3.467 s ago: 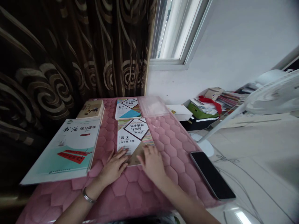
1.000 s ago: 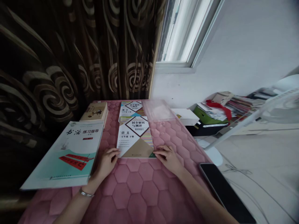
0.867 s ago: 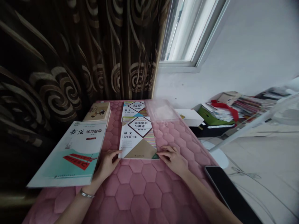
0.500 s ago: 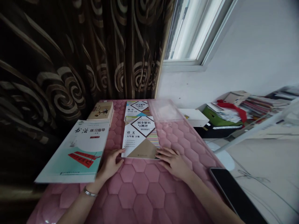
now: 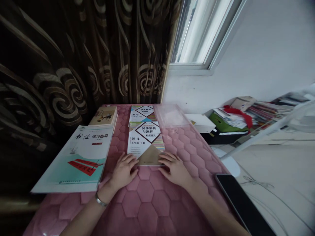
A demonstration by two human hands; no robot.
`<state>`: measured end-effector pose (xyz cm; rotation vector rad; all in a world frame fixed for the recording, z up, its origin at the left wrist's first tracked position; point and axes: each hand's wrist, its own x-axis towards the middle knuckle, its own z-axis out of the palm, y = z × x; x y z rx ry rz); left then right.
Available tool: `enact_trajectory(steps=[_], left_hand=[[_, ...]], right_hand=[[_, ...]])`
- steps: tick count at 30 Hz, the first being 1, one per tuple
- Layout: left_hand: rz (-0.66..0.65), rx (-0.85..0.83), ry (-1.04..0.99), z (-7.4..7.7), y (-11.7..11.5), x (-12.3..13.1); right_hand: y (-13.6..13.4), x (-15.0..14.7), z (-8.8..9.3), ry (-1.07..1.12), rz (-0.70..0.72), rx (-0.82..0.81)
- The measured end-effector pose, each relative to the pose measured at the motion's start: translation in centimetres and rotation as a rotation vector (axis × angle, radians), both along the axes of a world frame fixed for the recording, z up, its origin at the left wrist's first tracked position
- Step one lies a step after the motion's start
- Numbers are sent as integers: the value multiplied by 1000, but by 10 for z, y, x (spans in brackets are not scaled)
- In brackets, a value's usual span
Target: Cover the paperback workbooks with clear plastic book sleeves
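Note:
A workbook [image 5: 145,139] with a white and brown cover lies on the pink table [image 5: 137,206]. My left hand [image 5: 125,168] rests on its near left corner, fingers stretched over the cover. On the near right corner lies my right hand [image 5: 174,168], its fingers spread apart and touching the cover. Behind, a second workbook [image 5: 140,113] with a similar cover is partly hidden under the near one. Left of my hands lies a large calligraphy book [image 5: 73,157] with a white and green cover.
Behind the calligraphy book stands a stack of small books [image 5: 103,116]. A clear plastic sheet [image 5: 171,114] lies at the far right of the table. A black phone [image 5: 241,200] lies at the right edge. Beyond are a white box [image 5: 201,123] and piled papers [image 5: 231,119].
My left hand has shifted right and forward, from the workbook's left edge onto its near left corner. My right hand stays at the near right corner. The view has moved slightly.

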<state>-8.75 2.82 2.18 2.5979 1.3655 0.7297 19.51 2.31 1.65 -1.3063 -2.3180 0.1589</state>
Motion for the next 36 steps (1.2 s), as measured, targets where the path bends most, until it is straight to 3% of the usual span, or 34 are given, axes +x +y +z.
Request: enact_trajectory(steps=[4,8,12,22,26,31,36], left_hand=[[-69,-42,38,-2,11,27],[-88,-60,-7,-6,20,28],[-59,-41,-35,-10,21,13],[5,56,-138,-27,15,-41],[20,5,-164,-28,15,-46],[143,-43,-199,-20,13,-44],[125,-70,-276,-18,12,-42]], right_hand=[[5,-46,-3,42,-9,-37],[11,-61,-11,75,-56,-41],[11,-45,-16,92,-50,-17],[8,38,-30,120,-41,48],[8,43,-33,122,-48,49],[8,42,-35,122,-48,43],[8,42,-34,134,-47,45]])
